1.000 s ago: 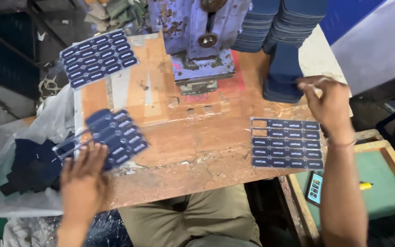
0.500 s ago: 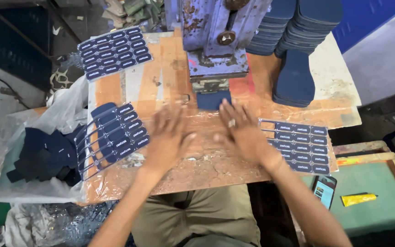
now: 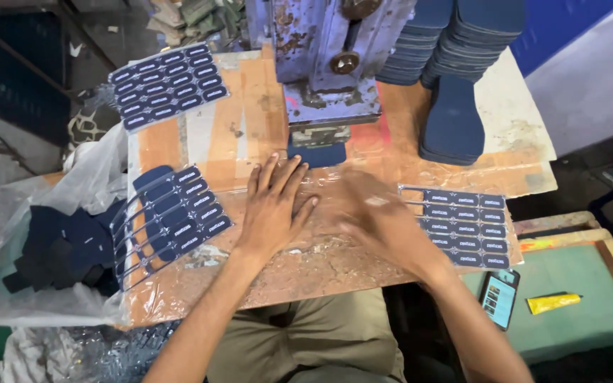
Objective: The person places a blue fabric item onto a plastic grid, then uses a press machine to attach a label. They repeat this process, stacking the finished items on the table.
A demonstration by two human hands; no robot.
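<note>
**Both palms flat, one piece under the press**

While my left hand [image 3: 272, 206] lies flat and spread on the worn bench [image 3: 250, 106], gripping nothing, my right hand [image 3: 384, 220] is blurred beside it, seemingly open and empty too. Just beyond my fingertips a dark blue piece [image 3: 318, 154] sits under the blue press [image 3: 328, 64]. I judge the work partway: a label sheet [image 3: 462, 227] lies by my right hand, two more sheets [image 3: 172, 220] at my left, and uncut blue stacks [image 3: 455, 106] wait behind.
</note>
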